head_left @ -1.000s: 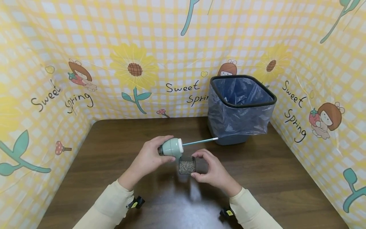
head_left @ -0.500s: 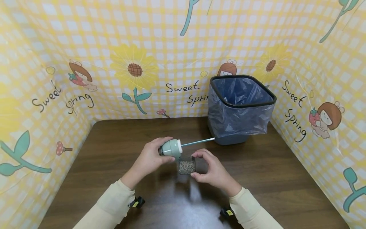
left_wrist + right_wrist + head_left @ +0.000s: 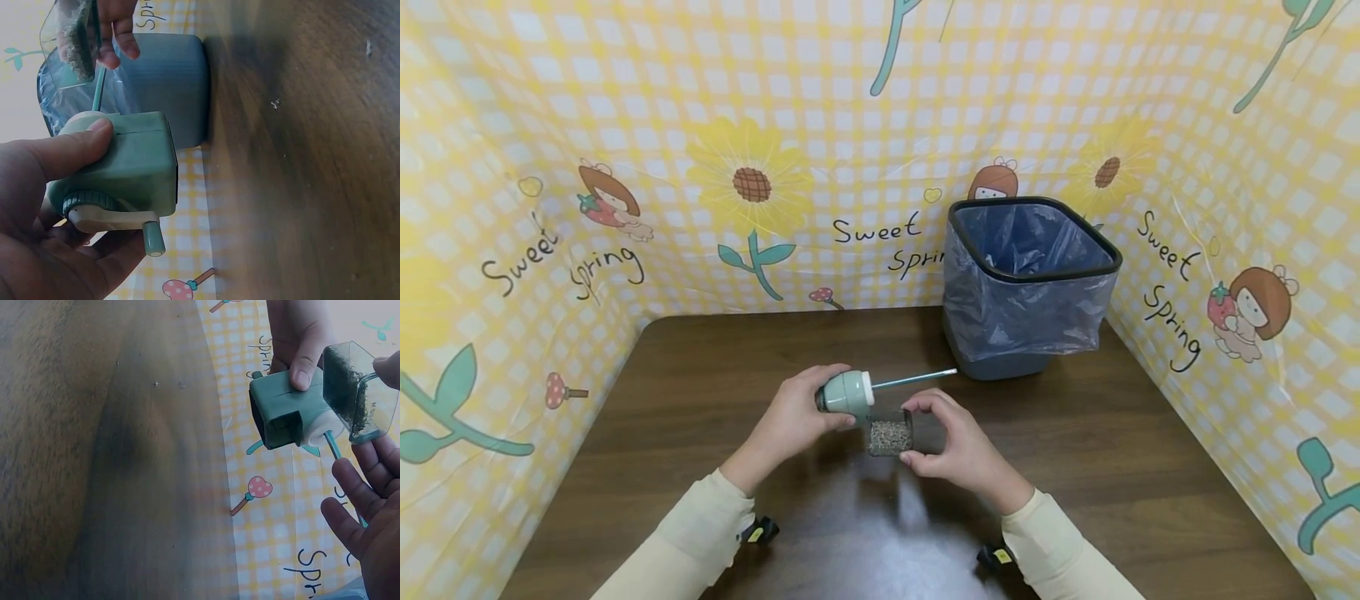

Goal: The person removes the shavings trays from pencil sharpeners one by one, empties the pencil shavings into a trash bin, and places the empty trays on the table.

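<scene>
My left hand [image 3: 790,417] grips a green crank pencil sharpener [image 3: 846,393] above the table. A blue pencil [image 3: 917,379] sticks out of its white front collar, angled to the right. In the left wrist view, the sharpener's cream crank arm [image 3: 112,219] with a green knob shows on its back end. An open drawer slot [image 3: 287,428] shows in the sharpener's body in the right wrist view. Between thumb and fingers, my right hand [image 3: 958,446] pinches the clear shavings drawer [image 3: 891,435], which is partly filled with pencil shavings. The drawer is out of the sharpener, just beside it.
A dark bin [image 3: 1030,312] lined with a clear plastic bag stands at the back right of the brown wooden table [image 3: 1075,500]. Small crumbs [image 3: 275,104] lie on the tabletop. Yellow checked cloth [image 3: 820,125] hangs around the table's back and sides.
The sharpener and pencil have shifted slightly left and down, and the pencil tip now sits farther from the bin. The right hand and the drawer stay nearly still.
</scene>
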Action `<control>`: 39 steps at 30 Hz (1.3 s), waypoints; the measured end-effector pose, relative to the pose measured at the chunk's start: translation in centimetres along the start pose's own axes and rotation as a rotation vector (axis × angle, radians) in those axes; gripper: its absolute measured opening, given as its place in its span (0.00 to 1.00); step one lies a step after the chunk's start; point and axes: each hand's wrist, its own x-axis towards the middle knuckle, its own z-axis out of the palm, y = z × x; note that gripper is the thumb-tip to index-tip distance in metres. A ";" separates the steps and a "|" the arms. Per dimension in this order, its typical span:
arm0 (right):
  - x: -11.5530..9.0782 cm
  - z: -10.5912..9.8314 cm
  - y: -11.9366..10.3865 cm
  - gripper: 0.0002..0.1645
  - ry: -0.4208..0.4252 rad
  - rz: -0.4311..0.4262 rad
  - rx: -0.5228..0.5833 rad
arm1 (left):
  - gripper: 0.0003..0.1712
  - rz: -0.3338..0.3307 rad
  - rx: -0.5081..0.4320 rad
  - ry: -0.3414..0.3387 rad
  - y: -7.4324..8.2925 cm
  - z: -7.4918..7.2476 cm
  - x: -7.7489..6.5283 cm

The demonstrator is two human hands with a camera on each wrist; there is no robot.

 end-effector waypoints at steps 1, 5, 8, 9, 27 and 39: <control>0.0 0.0 0.0 0.33 -0.001 0.001 -0.001 | 0.41 -0.002 0.001 0.001 -0.1 0.0 0.0; 0.0 0.0 -0.1 0.32 0.002 0.011 -0.007 | 0.41 -0.009 0.002 -0.001 -0.2 0.1 0.0; 0.0 -0.1 -0.1 0.33 0.004 0.013 -0.006 | 0.41 -0.017 0.003 -0.004 -0.2 0.2 0.1; 0.0 -0.1 -0.1 0.33 0.004 0.011 -0.004 | 0.41 -0.020 0.003 -0.007 -0.2 0.2 0.1; -0.2 0.0 0.0 0.33 0.010 0.001 0.011 | 0.42 -0.059 0.016 -0.053 -1.2 1.0 -0.1; -0.1 0.2 0.1 0.36 0.028 -0.016 0.002 | 0.42 -0.062 0.024 -0.071 -1.7 1.5 0.0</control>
